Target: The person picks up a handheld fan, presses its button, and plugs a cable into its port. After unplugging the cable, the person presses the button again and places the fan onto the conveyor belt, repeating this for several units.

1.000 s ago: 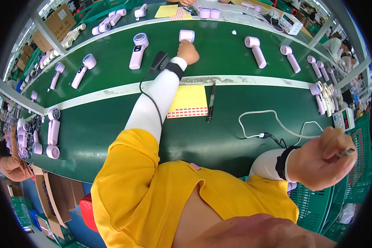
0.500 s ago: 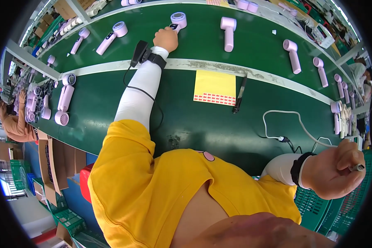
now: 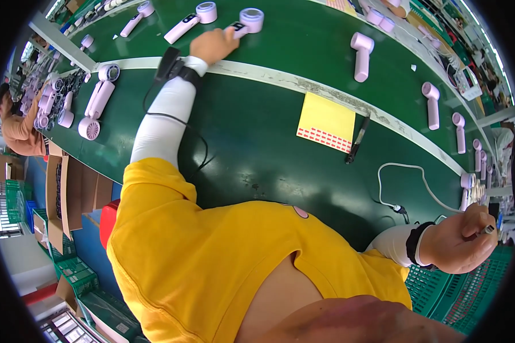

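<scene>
On the green belt beyond the white rail, my left hand (image 3: pixel 213 46) has its fingers closed at the handle of a lilac handheld fan (image 3: pixel 252 20). Most of that handle is hidden by the hand, and a dark panel shows beside the fingertips. At the far right, my right hand (image 3: pixel 459 239) is closed around the end of a white cable (image 3: pixel 423 174), whose metal plug (image 3: pixel 488 230) sticks out past the thumb. The cable loops across the green table to a connector (image 3: pixel 397 208) near my right forearm.
A yellow sheet with red stickers (image 3: pixel 325 123) and a black pen (image 3: pixel 357 140) lie against the rail (image 3: pixel 269 74). More fans stand along the belt; a few (image 3: pixel 99 100) sit on the table's left. Cartons (image 3: pixel 68 194) and green crates (image 3: pixel 79 275) are lower left. Another person (image 3: pixel 20 126) works far left.
The view has turned, shifting the belt and table in the picture. The gap between the held fan and its left neighbour has narrowed. Both hands keep their grips.
</scene>
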`<move>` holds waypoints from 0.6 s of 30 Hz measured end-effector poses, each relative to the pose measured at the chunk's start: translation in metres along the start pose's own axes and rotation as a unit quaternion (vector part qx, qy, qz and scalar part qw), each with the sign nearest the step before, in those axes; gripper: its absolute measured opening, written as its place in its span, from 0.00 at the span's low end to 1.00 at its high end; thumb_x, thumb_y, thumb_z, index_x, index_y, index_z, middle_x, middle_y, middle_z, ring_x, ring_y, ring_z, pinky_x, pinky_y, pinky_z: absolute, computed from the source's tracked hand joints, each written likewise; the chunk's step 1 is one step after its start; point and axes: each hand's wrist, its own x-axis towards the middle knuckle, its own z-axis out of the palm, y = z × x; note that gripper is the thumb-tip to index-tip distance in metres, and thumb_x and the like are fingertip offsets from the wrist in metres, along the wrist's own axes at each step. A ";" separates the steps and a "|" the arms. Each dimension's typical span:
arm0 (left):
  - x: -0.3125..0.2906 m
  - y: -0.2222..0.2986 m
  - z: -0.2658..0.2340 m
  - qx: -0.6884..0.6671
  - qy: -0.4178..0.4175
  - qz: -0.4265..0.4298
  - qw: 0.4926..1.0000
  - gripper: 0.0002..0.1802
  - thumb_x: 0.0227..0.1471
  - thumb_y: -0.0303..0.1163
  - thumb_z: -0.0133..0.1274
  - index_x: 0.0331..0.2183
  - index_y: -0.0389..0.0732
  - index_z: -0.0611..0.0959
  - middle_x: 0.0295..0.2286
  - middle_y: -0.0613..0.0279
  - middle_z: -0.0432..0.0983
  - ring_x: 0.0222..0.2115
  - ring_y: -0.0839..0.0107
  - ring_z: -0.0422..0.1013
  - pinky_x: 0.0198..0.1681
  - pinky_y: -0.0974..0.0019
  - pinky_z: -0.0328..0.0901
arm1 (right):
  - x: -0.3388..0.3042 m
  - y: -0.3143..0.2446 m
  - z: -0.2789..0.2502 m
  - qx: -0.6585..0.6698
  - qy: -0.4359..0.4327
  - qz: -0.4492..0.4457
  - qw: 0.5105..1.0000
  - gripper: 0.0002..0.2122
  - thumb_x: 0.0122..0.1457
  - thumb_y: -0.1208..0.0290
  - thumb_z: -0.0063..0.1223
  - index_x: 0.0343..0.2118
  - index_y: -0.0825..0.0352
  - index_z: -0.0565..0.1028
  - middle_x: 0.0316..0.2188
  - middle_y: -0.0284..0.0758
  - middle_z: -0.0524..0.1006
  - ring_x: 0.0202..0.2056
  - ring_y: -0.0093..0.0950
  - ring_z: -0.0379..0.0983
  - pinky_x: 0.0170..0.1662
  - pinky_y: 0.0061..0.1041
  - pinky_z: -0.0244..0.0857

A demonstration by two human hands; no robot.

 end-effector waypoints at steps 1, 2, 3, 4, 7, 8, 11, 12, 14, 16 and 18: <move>0.000 -0.015 -0.003 0.023 0.023 -0.012 0.999 0.25 0.47 0.50 0.37 0.27 0.41 0.80 0.30 0.45 0.73 0.31 0.51 0.70 0.37 0.56 0.63 | -0.002 0.001 0.002 0.000 -0.002 0.000 1.000 0.14 0.54 0.68 0.33 0.23 0.74 0.67 0.14 0.33 0.60 0.14 0.18 0.44 0.18 0.19 0.37; 0.000 -0.031 -0.002 0.021 0.021 -0.012 0.999 0.25 0.47 0.50 0.37 0.27 0.41 0.80 0.30 0.45 0.73 0.31 0.51 0.70 0.37 0.56 0.63 | -0.003 0.001 0.004 -0.023 -0.010 0.004 1.000 0.14 0.55 0.67 0.33 0.23 0.74 0.67 0.15 0.33 0.60 0.14 0.18 0.44 0.18 0.19 0.38; 0.000 -0.048 -0.001 0.070 0.109 0.050 0.990 0.25 0.45 0.52 0.38 0.28 0.42 0.80 0.33 0.46 0.71 0.35 0.51 0.68 0.38 0.57 0.63 | -0.004 0.002 0.008 -0.042 -0.017 0.006 0.999 0.14 0.55 0.67 0.34 0.24 0.74 0.66 0.15 0.33 0.61 0.14 0.18 0.44 0.18 0.19 0.38; 0.002 -0.062 0.002 0.118 0.196 0.111 0.967 0.25 0.44 0.53 0.40 0.29 0.44 0.81 0.37 0.46 0.70 0.38 0.52 0.67 0.40 0.57 0.62 | -0.005 0.003 0.011 -0.063 -0.023 0.008 0.998 0.14 0.55 0.66 0.34 0.24 0.75 0.66 0.16 0.33 0.61 0.14 0.19 0.44 0.18 0.19 0.38; 0.024 -0.094 0.020 0.107 0.261 0.135 0.950 0.25 0.42 0.54 0.42 0.29 0.45 0.81 0.39 0.47 0.67 0.42 0.53 0.64 0.41 0.57 0.61 | -0.012 -0.004 0.028 -0.091 -0.078 0.035 0.992 0.15 0.56 0.65 0.35 0.23 0.73 0.65 0.17 0.33 0.61 0.14 0.19 0.44 0.18 0.20 0.39; 0.029 -0.095 0.022 0.102 0.291 0.150 0.939 0.25 0.41 0.55 0.43 0.30 0.45 0.81 0.41 0.48 0.66 0.43 0.53 0.62 0.42 0.56 0.61 | -0.015 -0.005 0.033 -0.109 -0.105 0.051 0.987 0.15 0.56 0.64 0.35 0.23 0.73 0.65 0.17 0.33 0.61 0.15 0.19 0.44 0.19 0.20 0.40; 0.039 -0.081 -0.004 0.026 0.129 0.038 0.991 0.24 0.39 0.54 0.45 0.30 0.47 0.81 0.38 0.47 0.66 0.42 0.52 0.62 0.42 0.55 0.61 | -0.023 0.002 0.044 0.066 -0.212 0.090 0.971 0.12 0.55 0.67 0.40 0.22 0.71 0.64 0.17 0.33 0.61 0.15 0.20 0.44 0.19 0.21 0.41; 0.037 -0.075 -0.010 -0.010 0.045 -0.020 0.999 0.23 0.38 0.54 0.46 0.30 0.47 0.81 0.37 0.46 0.67 0.42 0.52 0.62 0.42 0.55 0.61 | -0.024 0.005 0.047 0.156 -0.262 0.110 0.946 0.10 0.54 0.69 0.43 0.22 0.70 0.64 0.17 0.33 0.60 0.15 0.20 0.44 0.19 0.22 0.41; 0.035 -0.061 0.001 -0.024 0.068 -0.016 0.997 0.23 0.38 0.53 0.47 0.29 0.47 0.81 0.35 0.45 0.67 0.39 0.51 0.63 0.41 0.55 0.61 | -0.030 -0.003 0.056 0.163 -0.285 0.127 0.936 0.08 0.52 0.73 0.46 0.20 0.69 0.63 0.16 0.33 0.60 0.15 0.21 0.46 0.19 0.22 0.42; 0.021 -0.046 0.007 -0.039 0.113 -0.014 0.993 0.22 0.37 0.53 0.49 0.28 0.46 0.81 0.31 0.43 0.68 0.34 0.50 0.65 0.39 0.56 0.62 | -0.037 -0.014 0.063 0.147 -0.317 0.141 0.926 0.10 0.47 0.80 0.51 0.17 0.68 0.62 0.14 0.33 0.59 0.15 0.23 0.49 0.19 0.23 0.43; -0.007 -0.033 0.005 -0.037 0.166 0.026 0.985 0.21 0.37 0.51 0.50 0.28 0.45 0.81 0.29 0.43 0.67 0.32 0.50 0.65 0.37 0.56 0.63 | -0.047 -0.023 0.078 0.106 -0.372 0.167 0.907 0.12 0.46 0.81 0.52 0.14 0.68 0.61 0.12 0.32 0.59 0.15 0.24 0.52 0.18 0.23 0.44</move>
